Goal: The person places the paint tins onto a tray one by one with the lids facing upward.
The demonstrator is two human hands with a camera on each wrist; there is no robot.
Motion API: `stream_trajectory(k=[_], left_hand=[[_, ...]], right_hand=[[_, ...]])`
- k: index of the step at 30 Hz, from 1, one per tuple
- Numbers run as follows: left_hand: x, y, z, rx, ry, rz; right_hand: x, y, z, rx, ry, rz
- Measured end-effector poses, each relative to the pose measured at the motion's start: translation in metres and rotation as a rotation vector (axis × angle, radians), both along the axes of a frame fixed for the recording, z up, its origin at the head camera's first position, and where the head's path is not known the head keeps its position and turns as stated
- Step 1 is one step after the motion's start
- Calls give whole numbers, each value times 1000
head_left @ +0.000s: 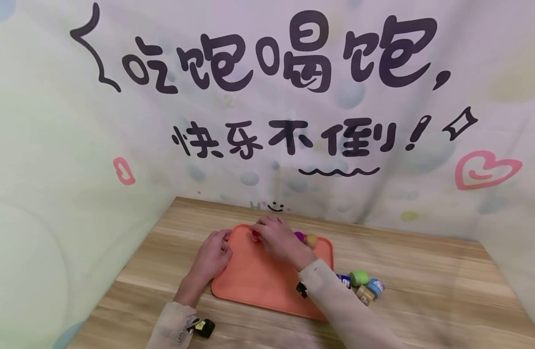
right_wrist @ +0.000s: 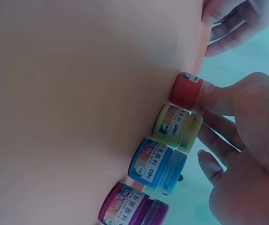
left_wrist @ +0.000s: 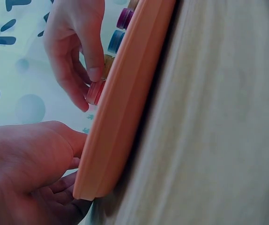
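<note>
My right hand (head_left: 277, 237) pinches a small red paint jar (right_wrist: 186, 91) by its lid between thumb and fingers, at the far left part of an orange tray (head_left: 263, 276). Beside the red jar in the right wrist view stand a yellow paint jar (right_wrist: 175, 126), a blue one (right_wrist: 155, 164) and a purple one (right_wrist: 130, 206), lined up in a row. A tan-topped jar (head_left: 311, 241) sits right of the purple one in the head view. My left hand (head_left: 214, 254) grips the tray's left edge, thumb at the rim.
Right of the tray, on the wooden table (head_left: 424, 281), lie more paint jars: dark blue (head_left: 345, 280), green (head_left: 359, 277), light blue (head_left: 376, 287) and tan (head_left: 365, 294). My right forearm crosses over the tray. A printed cloth backdrop (head_left: 267, 106) rises behind the table.
</note>
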State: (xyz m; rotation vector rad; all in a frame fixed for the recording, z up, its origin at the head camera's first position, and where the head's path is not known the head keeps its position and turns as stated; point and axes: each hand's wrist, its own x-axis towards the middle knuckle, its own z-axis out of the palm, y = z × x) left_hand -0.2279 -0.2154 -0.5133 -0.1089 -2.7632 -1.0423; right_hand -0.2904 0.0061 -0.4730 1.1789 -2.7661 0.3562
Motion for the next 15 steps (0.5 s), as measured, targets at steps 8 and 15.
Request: stream_trajectory(k=[8,15], left_hand=[[0,0,1,2,-3,-4],[0,2,1,1,-48,12]], right_hand=[[0,10,-2,-27,-42,2],[3,27,6,-87,-60,18]])
